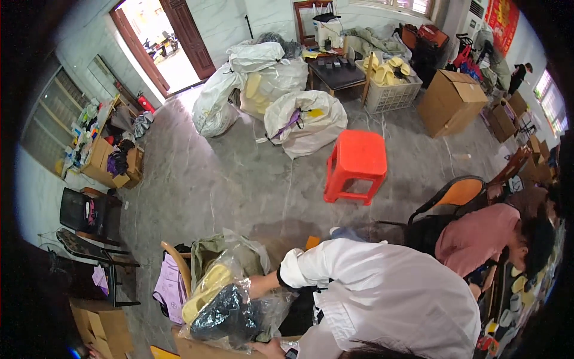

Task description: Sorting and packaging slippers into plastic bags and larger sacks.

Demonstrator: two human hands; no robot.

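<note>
Neither my left hand nor my right hand can be made out. At the lower middle a co-worker in a white shirt (394, 287) bends over a clear plastic bag (276, 302). One hand of this person (260, 286) grips the bag's upper part. The co-worker's other hand (269, 347), with a dark band at the wrist, is at its lower edge. Through the plastic show pale yellow slippers (206, 291) and a dark bundle (224, 317). Behind the bag stands an olive-green sack (206, 254).
A red plastic stool (362, 152) stands mid-floor. Beyond it are white sacks (317, 134), a crate (388, 99) of yellow slippers and a cardboard box (451, 105). Another person in pink (478, 236) leans over items at right. Dark chairs (89, 215) and an open carton (104, 329) are at left.
</note>
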